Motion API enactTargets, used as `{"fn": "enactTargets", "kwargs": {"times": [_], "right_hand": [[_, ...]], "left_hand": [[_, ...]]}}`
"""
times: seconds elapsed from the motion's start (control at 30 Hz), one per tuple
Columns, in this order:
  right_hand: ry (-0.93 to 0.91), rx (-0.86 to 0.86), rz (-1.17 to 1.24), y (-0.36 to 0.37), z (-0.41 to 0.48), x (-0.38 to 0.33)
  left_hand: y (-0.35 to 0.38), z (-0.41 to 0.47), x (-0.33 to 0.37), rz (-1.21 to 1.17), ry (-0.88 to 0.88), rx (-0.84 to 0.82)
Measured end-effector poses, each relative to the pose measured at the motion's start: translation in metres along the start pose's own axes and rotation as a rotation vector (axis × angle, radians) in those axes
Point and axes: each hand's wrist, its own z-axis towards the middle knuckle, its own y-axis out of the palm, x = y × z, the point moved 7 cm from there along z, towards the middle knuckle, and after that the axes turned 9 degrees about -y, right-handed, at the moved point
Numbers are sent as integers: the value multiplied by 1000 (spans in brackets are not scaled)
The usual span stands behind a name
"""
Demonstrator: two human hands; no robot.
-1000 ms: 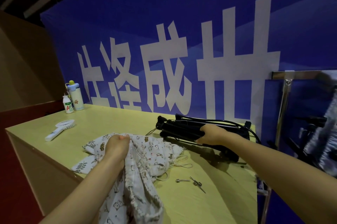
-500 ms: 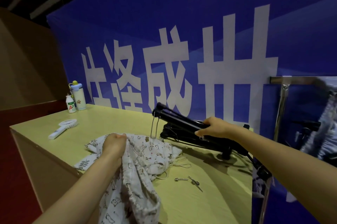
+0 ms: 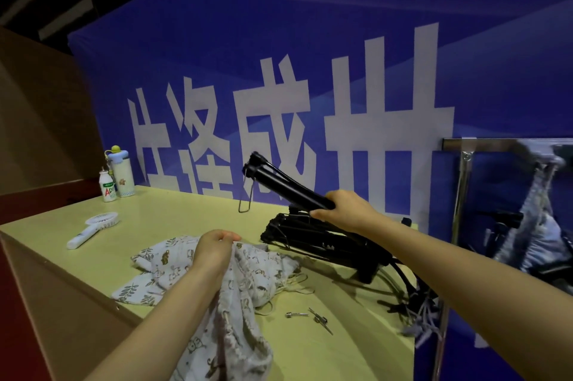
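My right hand (image 3: 344,210) grips a folded black tripod (image 3: 285,185) and holds it tilted, its far end raised up to the left above the table. A thin metal wire loop dangles from that raised end. A second black folded stand (image 3: 319,241) lies flat on the table beneath it. My left hand (image 3: 214,249) grips a bunched white printed cloth bag (image 3: 251,275) that lies on the table and hangs over the front edge.
The yellow-green table (image 3: 173,219) carries a white hand fan (image 3: 93,225), a small white drink bottle (image 3: 107,187) and a white flask (image 3: 121,176) at the back left. Small metal pins (image 3: 310,317) lie near the cloth. A blue banner stands behind; a metal rack (image 3: 462,194) stands at right.
My right hand has lifted one black tripod off the table, and its far end has swung upward. My left hand has stayed on the cloth bag.
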Motion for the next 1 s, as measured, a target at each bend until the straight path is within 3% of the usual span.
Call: {"fn": "enactTargets", "kwargs": {"times": [0.23, 0.4, 0.6, 0.7, 0.83, 1.0], "right_hand": [[-18, 222, -158, -29, 8, 1], [15, 298, -45, -50, 8, 7], [-119, 469, -280, -85, -4, -30], [-184, 591, -263, -102, -7, -51], [-249, 441, -253, -91, -8, -69], [-510, 197, -544, -33, -23, -88]], "left_hand": [[0, 7, -6, -86, 25, -16], [-11, 8, -5, -88, 47, 5], [-46, 7, -1, -98, 40, 93], [-62, 2, 1, -112, 29, 104], [-86, -8, 5, -104, 57, 160], [-117, -15, 4, -55, 85, 184]]}}
